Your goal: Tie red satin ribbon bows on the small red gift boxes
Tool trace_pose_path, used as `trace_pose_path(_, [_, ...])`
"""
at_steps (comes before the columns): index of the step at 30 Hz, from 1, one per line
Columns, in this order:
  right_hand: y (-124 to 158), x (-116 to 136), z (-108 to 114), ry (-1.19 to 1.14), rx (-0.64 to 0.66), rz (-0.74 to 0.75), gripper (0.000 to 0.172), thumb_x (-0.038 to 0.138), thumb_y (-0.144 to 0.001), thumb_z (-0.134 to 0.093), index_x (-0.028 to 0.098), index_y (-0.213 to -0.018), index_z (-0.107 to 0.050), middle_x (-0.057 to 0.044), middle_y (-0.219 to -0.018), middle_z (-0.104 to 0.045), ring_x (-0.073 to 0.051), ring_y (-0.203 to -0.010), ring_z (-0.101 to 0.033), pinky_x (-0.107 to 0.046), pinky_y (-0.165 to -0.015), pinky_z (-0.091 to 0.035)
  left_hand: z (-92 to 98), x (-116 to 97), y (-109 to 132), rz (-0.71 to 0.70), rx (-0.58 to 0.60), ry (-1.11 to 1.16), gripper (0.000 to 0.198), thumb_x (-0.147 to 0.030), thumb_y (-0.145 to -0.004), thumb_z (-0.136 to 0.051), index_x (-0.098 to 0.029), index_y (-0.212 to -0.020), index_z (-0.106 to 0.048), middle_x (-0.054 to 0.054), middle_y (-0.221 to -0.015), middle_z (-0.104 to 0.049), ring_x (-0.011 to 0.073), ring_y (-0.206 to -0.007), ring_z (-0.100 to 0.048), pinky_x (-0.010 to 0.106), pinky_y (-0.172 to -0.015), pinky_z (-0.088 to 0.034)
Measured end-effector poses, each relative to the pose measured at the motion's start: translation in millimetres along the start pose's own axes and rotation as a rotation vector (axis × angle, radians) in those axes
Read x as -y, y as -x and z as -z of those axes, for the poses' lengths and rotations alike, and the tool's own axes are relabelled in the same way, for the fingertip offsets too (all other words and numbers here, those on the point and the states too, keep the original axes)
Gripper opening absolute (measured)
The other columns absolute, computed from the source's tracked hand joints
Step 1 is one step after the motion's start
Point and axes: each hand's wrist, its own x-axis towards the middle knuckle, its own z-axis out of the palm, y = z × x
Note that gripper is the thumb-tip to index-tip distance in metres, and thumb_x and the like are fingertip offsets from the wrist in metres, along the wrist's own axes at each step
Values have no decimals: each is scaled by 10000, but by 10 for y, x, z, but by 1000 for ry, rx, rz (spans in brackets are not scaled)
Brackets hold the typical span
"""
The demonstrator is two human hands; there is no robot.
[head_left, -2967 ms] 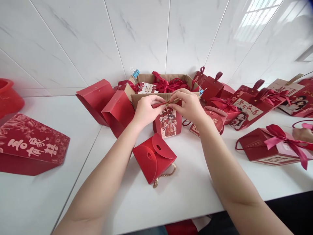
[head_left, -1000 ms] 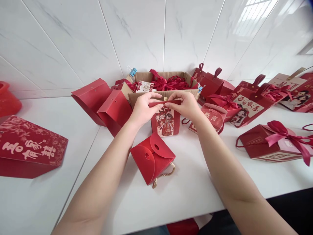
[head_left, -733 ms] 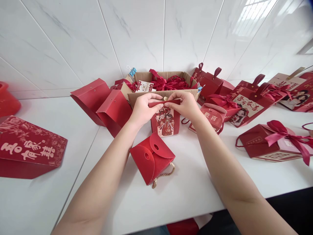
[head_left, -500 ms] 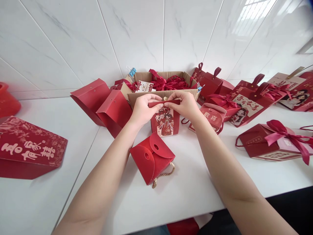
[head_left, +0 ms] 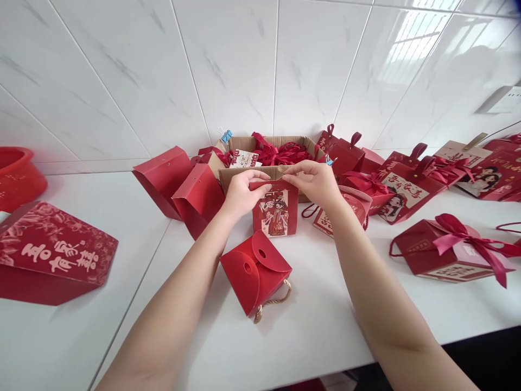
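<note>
A red paper gift box (head_left: 275,214) with a cartoon figure in traditional dress on its front stands upright in the middle. My left hand (head_left: 244,194) grips its top left edge, thumb on the front and fingers behind. At the top right edge, my right hand (head_left: 313,178) has thumb and forefinger pinched together; whether anything small is between them is hidden. Nearer to me lies a closed red box (head_left: 254,271) with two rounded flaps and a twisted rope handle (head_left: 280,300).
Behind stands a cardboard carton (head_left: 244,172) of red ribbons (head_left: 285,153), with blue binder clips (head_left: 226,136). Red open-topped boxes (head_left: 163,176) stand left of it. Several ribboned boxes (head_left: 451,250) fill the right. A large red box (head_left: 61,250) and a red basin (head_left: 20,176) are at left.
The view has tilted upward. The box's top edge, folded toward me under both thumbs before, now stands more upright. My right thumb has moved from the fold up to the top edge.
</note>
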Motion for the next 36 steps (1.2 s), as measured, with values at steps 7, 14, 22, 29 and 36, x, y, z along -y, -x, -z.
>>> trace_pose_path(7, [10, 68, 75, 230, 61, 113, 47, 222, -778, -715, 257, -800, -739, -9, -816, -733, -227, -864, -586, -406, -831, -437, 7, 49, -15, -32, 13, -11, 231, -237, -727, -715, -148, -929, -647, 65, -892, -720, 175, -743, -669, 313, -675, -539])
trace_pose_path(14, [29, 127, -41, 272, 143, 145, 68, 227, -799, -696, 240, -758, -749, -11, -769, -733, -204, -800, -577, -410, -842, -370, 3, 69, -30, -85, 7, -23, 199, -215, -736, -698, -144, -914, -645, 82, -957, -708, 194, -852, -669, 318, -733, -538])
trace_pose_path(22, [46, 138, -79, 275, 112, 134, 58, 203, -775, -672, 221, -745, -718, -5, -736, -721, -205, -789, -598, -397, -815, -371, 4, 61, -36, -61, 18, 1, 190, -203, -733, -698, -148, -904, -638, 70, -931, -702, 160, -763, -654, 294, -678, -525])
trace_pose_path(29, [47, 141, -107, 261, 107, 108, 51, 206, -772, -667, 213, -733, -699, -12, -724, -713, -208, -784, -608, -392, -804, -380, 7, 17, -27, -7, 44, 67, 203, -230, -717, -721, -150, -876, -625, 49, -869, -690, 130, -690, -616, 276, -645, -497])
trace_pose_path(36, [42, 126, -110, 264, 116, 101, 55, 203, -773, -659, 217, -741, -701, -10, -743, -723, -218, -798, -631, -410, -836, -384, 6, 15, -21, 39, 66, 148, 214, -252, -710, -725, -161, -870, -615, 18, -777, -664, 113, -621, -573, 284, -641, -479])
